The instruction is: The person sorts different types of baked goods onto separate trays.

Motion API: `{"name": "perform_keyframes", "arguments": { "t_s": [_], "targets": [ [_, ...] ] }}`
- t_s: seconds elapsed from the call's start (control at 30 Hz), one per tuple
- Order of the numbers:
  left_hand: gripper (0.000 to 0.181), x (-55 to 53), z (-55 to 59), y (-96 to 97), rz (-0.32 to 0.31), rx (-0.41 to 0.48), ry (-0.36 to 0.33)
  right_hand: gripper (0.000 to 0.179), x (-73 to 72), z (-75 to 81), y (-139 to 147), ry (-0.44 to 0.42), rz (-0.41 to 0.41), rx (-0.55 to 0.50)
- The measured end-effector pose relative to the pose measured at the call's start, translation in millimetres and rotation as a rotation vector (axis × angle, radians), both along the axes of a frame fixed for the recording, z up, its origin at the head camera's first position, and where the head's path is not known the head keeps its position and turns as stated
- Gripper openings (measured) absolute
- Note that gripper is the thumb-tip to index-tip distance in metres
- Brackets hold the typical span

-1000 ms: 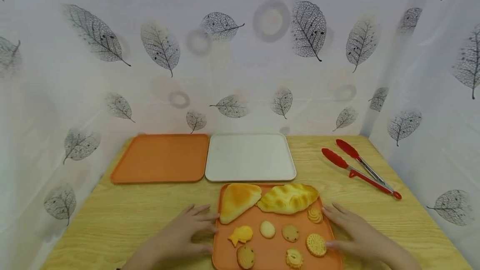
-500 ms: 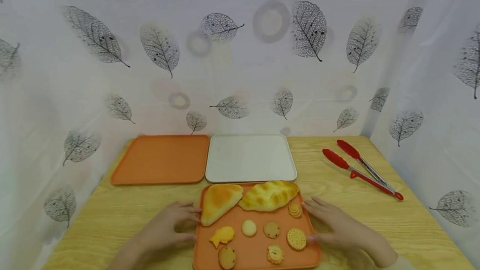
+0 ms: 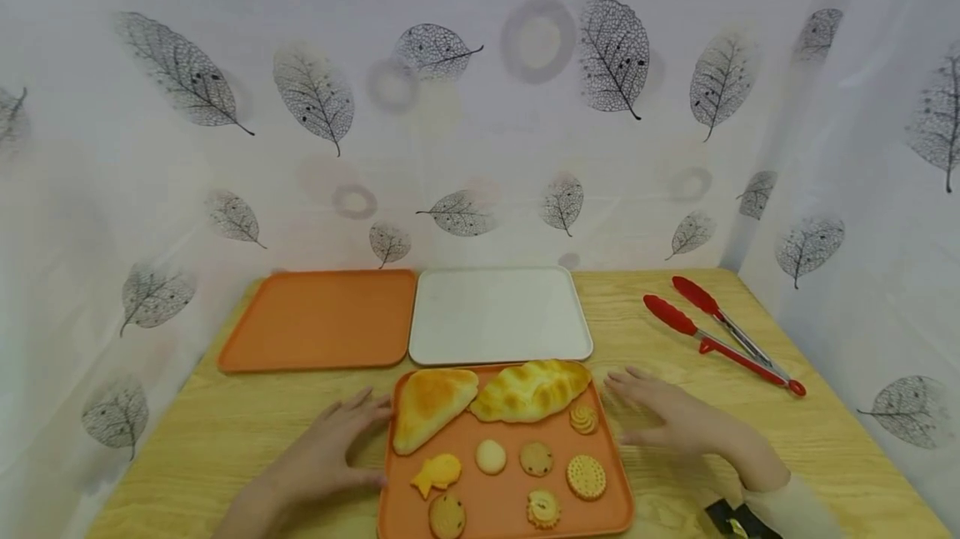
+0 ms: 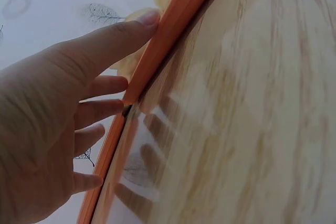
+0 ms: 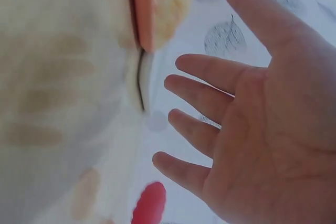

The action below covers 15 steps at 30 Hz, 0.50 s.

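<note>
An orange tray point(image 3: 502, 493) lies at the front of the table. At its back are a triangular bread point(image 3: 433, 407) and a long bread loaf point(image 3: 531, 391). Nearer the front lie several small biscuits, among them a fish-shaped one point(image 3: 437, 473) and a round dotted one point(image 3: 586, 476). My left hand point(image 3: 330, 451) is at the tray's left side, fingers extended; in the left wrist view its thumb touches the tray's edge. Off the tray's right side, my right hand point(image 3: 671, 414) is held apart from it with fingers spread and nothing in them.
Behind stand a second orange tray point(image 3: 322, 321) at left and a white tray point(image 3: 498, 314) beside it. Red-tipped tongs point(image 3: 723, 339) lie on the wooden table point(image 3: 202, 439) at right. A leaf-patterned curtain point(image 3: 480, 131) surrounds the table at the back and sides.
The front tray with its breads and biscuits has slid left, both hands moving along with it. My right hand has since come away from the tray's right edge.
</note>
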State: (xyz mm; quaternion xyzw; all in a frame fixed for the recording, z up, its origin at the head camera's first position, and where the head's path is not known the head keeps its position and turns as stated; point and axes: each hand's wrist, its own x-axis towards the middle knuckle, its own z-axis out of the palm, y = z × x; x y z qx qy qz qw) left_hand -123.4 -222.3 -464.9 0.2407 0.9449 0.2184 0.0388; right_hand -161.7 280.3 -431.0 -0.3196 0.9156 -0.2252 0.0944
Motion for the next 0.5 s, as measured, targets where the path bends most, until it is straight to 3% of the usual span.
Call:
{"name": "perform_keyframes", "arguments": {
  "t_s": [0.2, 0.33, 0.43, 0.5],
  "targets": [
    [0.099, 1.5, -1.4, 0.5, 0.015, -0.046, -0.002, 0.071, -23.4, 12.6, 20, 0.046, -0.172, -0.112],
    [0.1, 1.4, -0.9, 0.9, 0.008, -0.056, -0.009, 0.072, -40.2, 12.9, 40, 0.159, -0.272, -0.177],
    [0.1, 1.4, -0.7, 0.8, 0.008, -0.056, -0.014, 0.078, -50.9, 8.9, 57, 0.221, -0.351, -0.146],
    [0.101, 1.5, -0.5, 0.7, 0.012, -0.052, -0.019, 0.084, -56.7, 5.0, 68, 0.203, -0.409, -0.098]
  ]
}}
